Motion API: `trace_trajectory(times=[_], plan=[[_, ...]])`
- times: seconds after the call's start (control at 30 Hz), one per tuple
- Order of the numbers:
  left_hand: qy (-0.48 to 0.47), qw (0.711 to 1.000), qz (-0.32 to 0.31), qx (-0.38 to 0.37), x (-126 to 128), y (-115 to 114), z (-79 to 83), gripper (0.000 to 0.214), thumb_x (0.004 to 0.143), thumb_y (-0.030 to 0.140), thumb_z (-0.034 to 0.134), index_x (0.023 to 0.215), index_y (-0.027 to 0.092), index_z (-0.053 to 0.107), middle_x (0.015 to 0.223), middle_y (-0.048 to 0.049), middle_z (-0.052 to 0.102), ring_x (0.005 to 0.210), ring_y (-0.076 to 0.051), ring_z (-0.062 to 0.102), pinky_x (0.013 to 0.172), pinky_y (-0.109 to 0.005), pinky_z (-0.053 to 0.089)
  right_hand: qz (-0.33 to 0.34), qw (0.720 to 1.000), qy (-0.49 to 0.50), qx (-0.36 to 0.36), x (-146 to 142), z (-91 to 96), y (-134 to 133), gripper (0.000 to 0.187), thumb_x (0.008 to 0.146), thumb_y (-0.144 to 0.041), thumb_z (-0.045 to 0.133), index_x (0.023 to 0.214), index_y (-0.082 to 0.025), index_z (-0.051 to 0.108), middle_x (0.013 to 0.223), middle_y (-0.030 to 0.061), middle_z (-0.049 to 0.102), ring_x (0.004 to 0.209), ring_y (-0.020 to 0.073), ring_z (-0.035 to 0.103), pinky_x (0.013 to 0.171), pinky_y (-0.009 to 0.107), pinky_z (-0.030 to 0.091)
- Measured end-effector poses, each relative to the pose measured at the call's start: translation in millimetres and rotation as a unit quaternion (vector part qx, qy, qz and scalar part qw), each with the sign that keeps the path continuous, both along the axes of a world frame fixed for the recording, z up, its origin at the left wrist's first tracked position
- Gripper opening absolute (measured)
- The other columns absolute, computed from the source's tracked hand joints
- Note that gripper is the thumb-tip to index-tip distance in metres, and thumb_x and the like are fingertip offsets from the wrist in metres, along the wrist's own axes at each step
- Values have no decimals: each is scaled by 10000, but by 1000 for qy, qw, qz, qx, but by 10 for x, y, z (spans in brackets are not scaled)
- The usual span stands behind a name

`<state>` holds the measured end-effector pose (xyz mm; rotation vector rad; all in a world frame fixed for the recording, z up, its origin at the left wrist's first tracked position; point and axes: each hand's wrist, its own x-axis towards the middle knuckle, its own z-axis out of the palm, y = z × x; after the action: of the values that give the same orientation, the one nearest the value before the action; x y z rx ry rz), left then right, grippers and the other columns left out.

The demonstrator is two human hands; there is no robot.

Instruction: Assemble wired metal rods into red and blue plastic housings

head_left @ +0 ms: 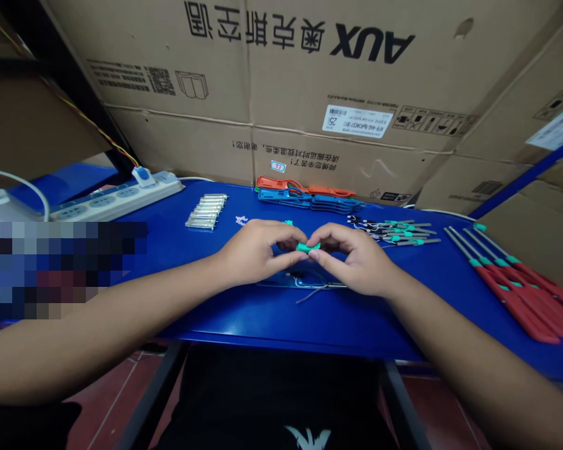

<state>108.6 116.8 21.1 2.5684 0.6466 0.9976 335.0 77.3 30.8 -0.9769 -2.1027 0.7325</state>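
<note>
A small green plastic piece (308,247) is held above the blue table. My left hand (256,253) pinches its left end between thumb and fingers. On the other end, the thumb and fingers of my right hand (359,259) are closed too. Below my hands lies a blue plastic shell (304,284), partly hidden by them. Thin wires (311,292) and a slim metal rod (336,285) rest on and beside this shell. Just beyond my fingers, another small green piece (288,222) shows on the table.
Orange shells (309,187) and blue shells (304,201) are stacked by the cardboard box (281,81). Metal cylinders (206,211) and a power strip (117,199) lie left. Wired rods with green collars (403,234) and red-handled tools (520,287) occupy the right.
</note>
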Motion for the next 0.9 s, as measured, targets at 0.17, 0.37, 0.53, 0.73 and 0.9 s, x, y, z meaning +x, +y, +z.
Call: trace_trajectory(times=[0.17,0.37,0.53,0.73,0.9], plan=[[-16,1000,-15,-18,-2,-6,30,235,869,325,724,1070,205,712,914,-15,757,803,-136,702,766,-249,555,-21,999,-21,38,28,-26,23,64,885,-201,597,924,-215,548,845,17,679,740,141,653,696,264,513],[-69,979,0,-189,35,-21,17,204,894,333,672,996,164,725,794,-25,746,698,-131,692,650,-236,551,-53,982,-94,154,45,-14,28,98,896,-222,631,991,-215,655,917,23,732,783,147,677,749,271,520],[-106,928,-34,-357,56,20,-53,280,886,345,661,1067,135,696,760,-45,753,715,-153,726,693,-275,596,-47,955,-144,256,63,8,51,186,963,-266,578,1014,-232,754,912,49,732,818,166,672,755,293,516],[-26,985,24,-170,40,9,-40,303,913,369,644,1144,190,724,826,-27,756,705,-138,680,630,-242,519,-38,958,-111,260,61,44,38,167,959,-224,582,1003,-209,742,881,55,714,804,163,658,752,297,517],[-5,998,18,-58,54,-16,-25,194,934,272,615,1034,193,761,860,-29,748,785,-145,680,706,-249,504,-5,975,-23,223,-20,-11,16,75,893,-196,681,951,-208,726,859,32,675,754,142,633,718,288,529]])
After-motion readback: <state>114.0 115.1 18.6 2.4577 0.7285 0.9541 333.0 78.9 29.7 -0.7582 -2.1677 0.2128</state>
